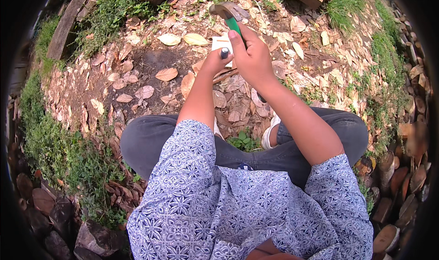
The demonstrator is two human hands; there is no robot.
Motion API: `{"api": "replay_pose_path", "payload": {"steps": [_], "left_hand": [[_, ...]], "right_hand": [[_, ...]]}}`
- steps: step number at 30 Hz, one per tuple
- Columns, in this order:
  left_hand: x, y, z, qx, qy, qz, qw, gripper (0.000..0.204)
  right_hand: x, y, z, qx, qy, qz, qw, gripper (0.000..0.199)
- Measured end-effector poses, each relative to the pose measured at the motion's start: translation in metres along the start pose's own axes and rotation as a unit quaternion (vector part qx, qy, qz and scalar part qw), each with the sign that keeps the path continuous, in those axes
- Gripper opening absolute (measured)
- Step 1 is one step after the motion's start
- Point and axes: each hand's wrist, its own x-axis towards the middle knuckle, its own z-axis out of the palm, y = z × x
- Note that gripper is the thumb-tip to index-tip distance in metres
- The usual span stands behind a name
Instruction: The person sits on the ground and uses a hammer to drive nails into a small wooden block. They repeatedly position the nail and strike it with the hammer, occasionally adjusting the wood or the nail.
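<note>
Hammer (233,25) in right hand (254,61) has curved metal head (226,8).

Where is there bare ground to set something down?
Left of the left hand, dark soil lies mostly bare between yellow leaves and a brown leaf. Crowded around the pale board, where the black handle, right hand and hammer cluster.

Right hand (254,61) blanketed the claw hammer (232,24) mid-handle, left hand (216,61) masked all but one end of a dark rod (224,53), and a pale block (220,44) sat partly covered!

Downward fisheye view, head height
</note>
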Motion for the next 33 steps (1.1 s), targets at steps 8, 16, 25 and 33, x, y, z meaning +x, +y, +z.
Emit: {"api": "replay_pose_path", "payload": {"steps": [8, 16, 25, 33], "left_hand": [[-0.003, 0.000, 0.007, -0.016, 0.007, -0.042, 0.999, 0.028], [-0.012, 0.009, 0.016, 0.035, 0.009, -0.029, 0.999, 0.022], [0.008, -0.014, 0.006, 0.074, -0.006, -0.034, 0.997, 0.026], [0.014, 0.007, 0.017, -0.006, 0.036, -0.076, 0.996, 0.025]], "right_hand": [[0.008, 0.018, -0.020, -0.048, -0.022, 0.066, 0.996, 0.037], [-0.004, 0.060, -0.024, -0.212, -0.164, 0.132, 0.954, 0.042], [-0.009, 0.072, -0.012, -0.138, -0.119, 0.088, 0.979, 0.034], [0.021, 0.066, -0.037, 0.029, -0.049, 0.094, 0.994, 0.043]]}}
